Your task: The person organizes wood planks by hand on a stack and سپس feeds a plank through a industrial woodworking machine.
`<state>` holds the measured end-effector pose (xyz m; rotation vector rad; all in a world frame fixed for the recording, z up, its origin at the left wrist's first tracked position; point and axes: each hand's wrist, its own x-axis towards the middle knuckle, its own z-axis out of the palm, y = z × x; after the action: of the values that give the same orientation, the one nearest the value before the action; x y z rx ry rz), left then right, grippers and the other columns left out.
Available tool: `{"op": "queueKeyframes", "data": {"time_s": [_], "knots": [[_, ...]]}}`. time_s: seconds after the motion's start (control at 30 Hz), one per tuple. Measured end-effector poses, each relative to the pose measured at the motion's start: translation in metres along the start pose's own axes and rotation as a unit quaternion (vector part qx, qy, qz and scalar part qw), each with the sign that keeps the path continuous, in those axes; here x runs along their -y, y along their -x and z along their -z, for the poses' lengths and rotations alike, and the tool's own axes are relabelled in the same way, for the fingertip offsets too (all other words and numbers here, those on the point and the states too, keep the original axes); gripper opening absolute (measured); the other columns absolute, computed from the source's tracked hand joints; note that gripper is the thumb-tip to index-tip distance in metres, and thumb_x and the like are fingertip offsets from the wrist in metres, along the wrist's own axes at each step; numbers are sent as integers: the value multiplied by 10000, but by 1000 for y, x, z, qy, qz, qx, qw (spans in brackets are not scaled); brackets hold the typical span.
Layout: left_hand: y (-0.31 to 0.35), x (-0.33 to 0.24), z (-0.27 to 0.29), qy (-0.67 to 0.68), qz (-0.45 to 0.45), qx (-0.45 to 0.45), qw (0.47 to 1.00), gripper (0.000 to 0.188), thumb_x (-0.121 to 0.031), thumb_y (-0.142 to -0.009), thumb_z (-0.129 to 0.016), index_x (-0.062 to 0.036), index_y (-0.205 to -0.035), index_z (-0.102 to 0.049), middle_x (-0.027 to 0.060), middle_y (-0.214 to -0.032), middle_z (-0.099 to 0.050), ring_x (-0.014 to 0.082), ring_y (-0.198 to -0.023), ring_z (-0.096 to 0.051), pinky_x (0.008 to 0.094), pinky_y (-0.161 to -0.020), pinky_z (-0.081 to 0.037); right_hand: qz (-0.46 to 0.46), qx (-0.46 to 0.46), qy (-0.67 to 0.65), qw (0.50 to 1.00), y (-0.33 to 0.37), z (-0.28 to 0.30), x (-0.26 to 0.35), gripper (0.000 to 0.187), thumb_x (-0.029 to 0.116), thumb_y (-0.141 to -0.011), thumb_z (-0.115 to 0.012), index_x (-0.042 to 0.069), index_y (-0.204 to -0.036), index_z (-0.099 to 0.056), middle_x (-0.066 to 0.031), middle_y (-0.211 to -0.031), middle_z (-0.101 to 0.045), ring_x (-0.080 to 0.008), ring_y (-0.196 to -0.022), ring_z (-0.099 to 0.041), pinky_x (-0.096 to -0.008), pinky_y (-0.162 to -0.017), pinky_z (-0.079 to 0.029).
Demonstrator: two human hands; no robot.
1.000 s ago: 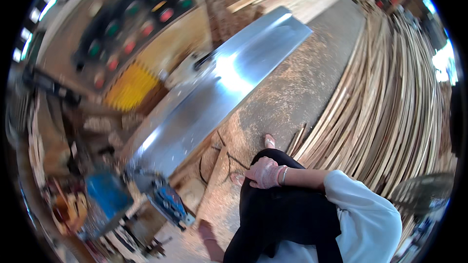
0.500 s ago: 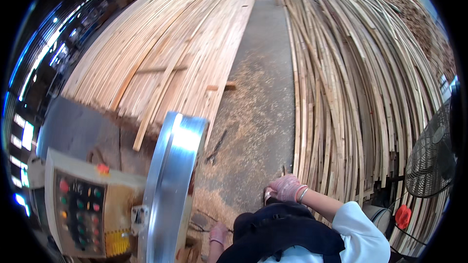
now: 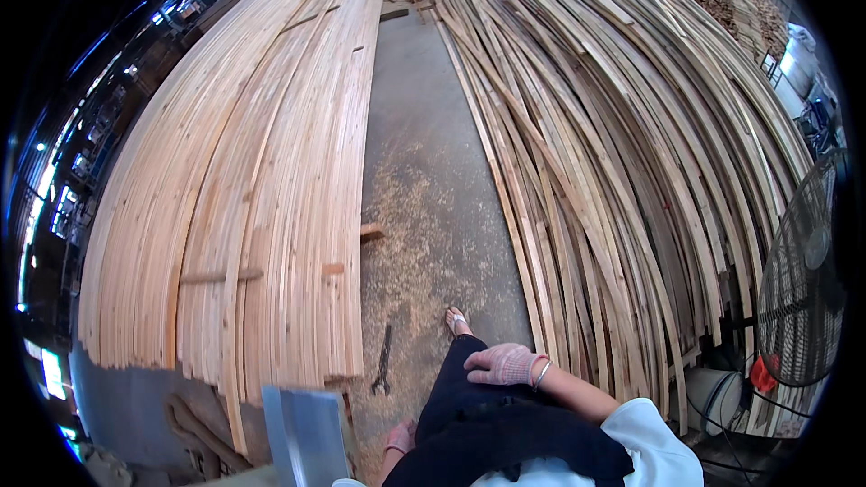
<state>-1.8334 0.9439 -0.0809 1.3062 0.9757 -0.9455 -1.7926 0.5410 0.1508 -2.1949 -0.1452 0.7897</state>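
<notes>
My right hand (image 3: 501, 365) wears a pinkish knit glove and a bracelet at the wrist. It lies flat on my dark-trousered thigh (image 3: 469, 415) and holds nothing. My left hand (image 3: 398, 437), also gloved, shows only partly at the lower edge beside my left hip; its fingers are too small to read. One sandalled foot (image 3: 457, 320) stands on the sawdust-covered concrete floor (image 3: 433, 198). A dark hand tool (image 3: 383, 361) lies on the floor just left of that foot.
A tall stack of long wooden strips (image 3: 253, 198) fills the left side, and a looser pile of bent strips (image 3: 631, 153) the right. A shiny metal machine table end (image 3: 302, 437) sits at bottom left. A black cage fan (image 3: 803, 280) stands at the right edge.
The view has swung away from the machine and its control panel toward the aisle between the wood stacks. My right hand has stayed on my thigh.
</notes>
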Motion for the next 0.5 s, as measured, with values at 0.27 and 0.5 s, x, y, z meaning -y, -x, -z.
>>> {"op": "queueKeyframes", "data": {"time_s": [0.27, 0.5], "knots": [[-87, -233, -94, -79, 28, 45, 995, 227, -211, -907, -540, -186, -703, -444, -26, -571, -393, 131, -474, -394, 272, -430, -305, -318, -220, -121, 914, -74, 129, -142, 398, 394, -817, -530, 58, -980, -669, -170, -825, -672, -311, -816, -661, -407, -727, -502], [-94, -508, -262, -123, -85, 74, 986, 210, -230, -929, -534, -202, -739, -449, -53, -564, -372, 112, -454, -374, 267, -405, -271, -414, 132, 115, 893, 14, 58, -299, 180, 242, -803, -616, 104, -842, -724, -138, -836, -702, -304, -805, -685, -419, -679, -551]]}}
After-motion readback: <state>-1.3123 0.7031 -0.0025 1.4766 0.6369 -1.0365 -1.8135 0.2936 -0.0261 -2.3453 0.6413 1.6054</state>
